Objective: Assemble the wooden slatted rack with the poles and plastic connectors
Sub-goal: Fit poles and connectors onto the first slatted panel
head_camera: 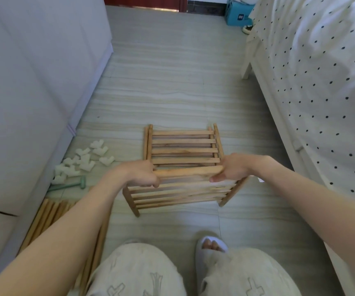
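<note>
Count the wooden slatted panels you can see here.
2: one panel flat on the floor, one panel held by the left hand and right hand. Others may be hidden.

Tilted wooden slatted panel [183, 189] held above a flat stack [182, 146]; white connectors [82, 161], poles [50, 216] left.

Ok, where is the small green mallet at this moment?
In the head view the green mallet lies on the floor at the left, just below the pile of white plastic connectors and above the bundle of wooden poles, beside the white cabinet.

Two slatted panels [182, 146], one green mallet [69, 185], two hands [142, 175].
</note>
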The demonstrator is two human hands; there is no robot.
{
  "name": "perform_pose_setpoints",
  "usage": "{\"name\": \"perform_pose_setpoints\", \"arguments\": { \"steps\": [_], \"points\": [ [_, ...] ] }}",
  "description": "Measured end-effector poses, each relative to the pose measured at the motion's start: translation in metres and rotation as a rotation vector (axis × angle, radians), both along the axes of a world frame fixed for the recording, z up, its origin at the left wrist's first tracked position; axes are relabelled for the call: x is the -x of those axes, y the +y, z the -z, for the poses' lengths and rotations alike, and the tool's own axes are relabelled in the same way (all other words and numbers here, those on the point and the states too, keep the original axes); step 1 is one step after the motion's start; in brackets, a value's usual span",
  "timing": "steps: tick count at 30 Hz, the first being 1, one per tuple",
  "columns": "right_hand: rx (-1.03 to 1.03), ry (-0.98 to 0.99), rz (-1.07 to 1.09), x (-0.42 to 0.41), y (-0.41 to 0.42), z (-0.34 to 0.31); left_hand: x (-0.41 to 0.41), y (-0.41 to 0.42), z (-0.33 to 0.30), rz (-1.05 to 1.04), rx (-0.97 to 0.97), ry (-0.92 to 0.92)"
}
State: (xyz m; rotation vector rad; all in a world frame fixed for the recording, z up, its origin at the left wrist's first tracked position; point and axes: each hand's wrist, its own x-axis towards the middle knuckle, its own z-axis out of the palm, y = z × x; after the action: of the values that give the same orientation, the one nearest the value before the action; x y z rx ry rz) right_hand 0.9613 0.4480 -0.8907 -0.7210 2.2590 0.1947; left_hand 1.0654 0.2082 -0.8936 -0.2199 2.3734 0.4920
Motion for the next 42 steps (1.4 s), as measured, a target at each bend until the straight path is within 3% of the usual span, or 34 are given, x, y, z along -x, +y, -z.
{"name": "perform_pose_setpoints", "arguments": {
  "steps": [6,11,14,18,22,28,32,36,39,42],
  "points": [
    [0.116,-0.109,0.137,0.007,0.001,0.006,0.003,-0.001,0.003,-0.04,-0.025,0.041],
    [0.16,0.165,0.023,-0.009,0.004,0.003,-0.003,0.009,0.001,0.074,0.143,0.146],
    [0.151,0.211,0.009,-0.016,0.005,0.001,-0.005,0.01,0.003,0.106,0.199,0.19],
    [0.112,0.264,-0.034,-0.021,0.007,0.001,-0.012,0.013,0.0,0.129,0.226,0.201],
    [0.148,0.491,-0.04,-0.033,0.01,0.0,-0.015,0.013,-0.007,0.164,0.206,0.221],
    [0.435,0.76,-0.001,-0.05,0.032,0.017,-0.026,0.008,-0.005,0.131,0.202,0.238],
    [0.66,0.907,0.24,-0.057,0.045,0.008,-0.039,-0.005,-0.001,-0.114,-0.017,0.212],
    [0.816,0.639,0.642,-0.061,0.049,-0.001,-0.06,-0.014,-0.009,-0.411,-0.447,0.188],
    [0.804,0.581,0.694,-0.057,0.042,-0.007,-0.069,-0.016,-0.022,-0.439,-0.559,0.249],
    [0.817,0.729,0.662,-0.044,0.036,-0.031,-0.074,-0.019,-0.038,-0.453,-0.629,0.313]
  ]
}}
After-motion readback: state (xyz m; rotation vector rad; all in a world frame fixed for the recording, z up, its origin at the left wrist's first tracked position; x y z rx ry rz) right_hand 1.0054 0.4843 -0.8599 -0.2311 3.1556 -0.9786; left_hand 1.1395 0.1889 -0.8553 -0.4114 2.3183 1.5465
